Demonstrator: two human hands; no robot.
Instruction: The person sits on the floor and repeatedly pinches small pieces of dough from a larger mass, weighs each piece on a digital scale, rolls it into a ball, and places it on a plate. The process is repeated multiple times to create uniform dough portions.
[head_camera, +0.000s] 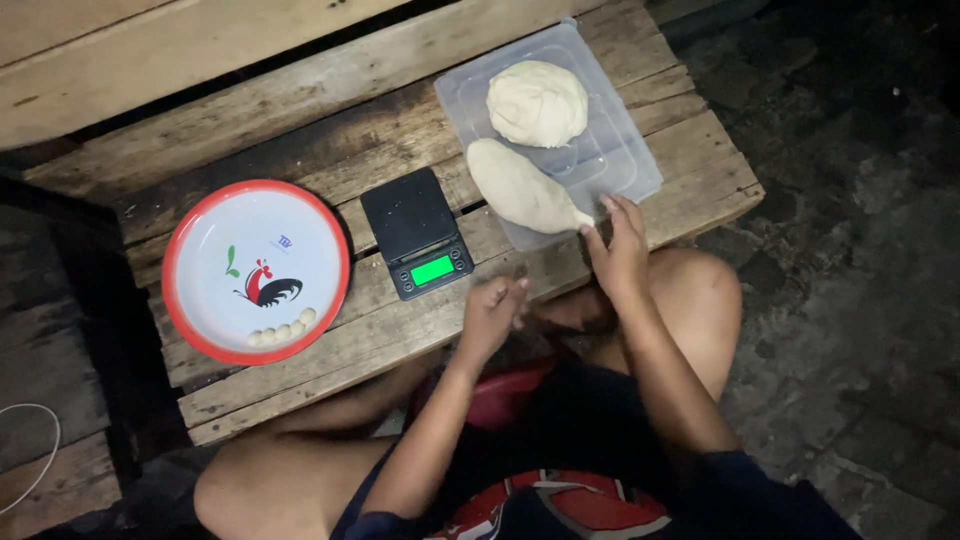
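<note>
We see our right hand (620, 250) at the frame's centre right, pinching the tapered end of a long dough piece (520, 187) lying on a clear plastic lid (625, 165) beside a round dough ball (537, 103). Our left hand (490, 315) — loosely curled, holding nothing we can make out — hovers just below a small scale (415, 232); a red-rimmed plate (256, 270) sits left on the wooden counter (340, 130).
</note>
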